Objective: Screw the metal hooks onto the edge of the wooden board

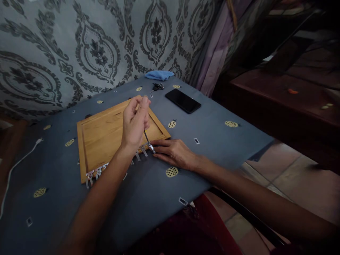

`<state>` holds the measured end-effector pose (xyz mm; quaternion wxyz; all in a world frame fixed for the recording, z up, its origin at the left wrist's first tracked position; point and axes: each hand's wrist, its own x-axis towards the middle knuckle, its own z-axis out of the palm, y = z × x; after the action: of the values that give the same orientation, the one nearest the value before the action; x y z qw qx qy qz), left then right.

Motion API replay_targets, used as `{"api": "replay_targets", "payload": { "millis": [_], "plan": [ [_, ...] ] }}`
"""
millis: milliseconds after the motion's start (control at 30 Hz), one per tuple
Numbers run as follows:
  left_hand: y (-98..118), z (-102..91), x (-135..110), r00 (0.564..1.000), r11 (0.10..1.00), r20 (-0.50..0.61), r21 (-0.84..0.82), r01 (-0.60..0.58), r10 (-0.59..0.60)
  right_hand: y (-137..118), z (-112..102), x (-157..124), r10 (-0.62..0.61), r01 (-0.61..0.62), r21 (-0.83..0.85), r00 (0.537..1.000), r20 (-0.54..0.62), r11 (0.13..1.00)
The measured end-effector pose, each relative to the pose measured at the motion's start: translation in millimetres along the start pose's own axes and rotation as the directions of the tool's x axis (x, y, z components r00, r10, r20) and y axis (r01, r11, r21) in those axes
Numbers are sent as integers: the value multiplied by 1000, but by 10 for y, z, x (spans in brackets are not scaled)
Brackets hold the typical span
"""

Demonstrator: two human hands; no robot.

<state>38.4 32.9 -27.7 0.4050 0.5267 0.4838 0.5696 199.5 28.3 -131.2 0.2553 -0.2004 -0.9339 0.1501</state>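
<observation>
A wooden board (106,136) with a raised border lies on the table, with several silver metal hooks (137,156) along its near edge. My left hand (136,122) is closed in a fist over the board's right part, around a screwdriver (146,136) whose handle is mostly hidden. Its thin dark shaft slants down to the rightmost metal hook (152,148) at the near right corner. From the right, my right hand (176,153) reaches in low against the tabletop, its fingertips gripping that same hook. My left forearm covers some hooks in the middle of the row.
Beyond the board, a black phone (183,100), a bunch of keys (158,86) and a blue cloth (159,75) lie on the grey tablecloth (212,141). A white cable (20,163) runs along the left. Patterned fabric (106,42) hangs behind the table.
</observation>
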Motion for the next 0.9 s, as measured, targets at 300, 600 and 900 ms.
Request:
{"api": "replay_targets", "payload": {
  "millis": [300,600,900],
  "plan": [
    [-56,-79,49,954,981,292,-194,-4,62,4,-2,0,-9,8,-16,1000,-27,1000],
    [-87,90,19,992,974,94,-217,-62,84,0,4,7,-22,22,4,999,-34,1000],
    [-76,-15,79,934,953,340,-304,0,108,-6,-20,5,-14,14,-4,1000,-16,1000]
  ]
}}
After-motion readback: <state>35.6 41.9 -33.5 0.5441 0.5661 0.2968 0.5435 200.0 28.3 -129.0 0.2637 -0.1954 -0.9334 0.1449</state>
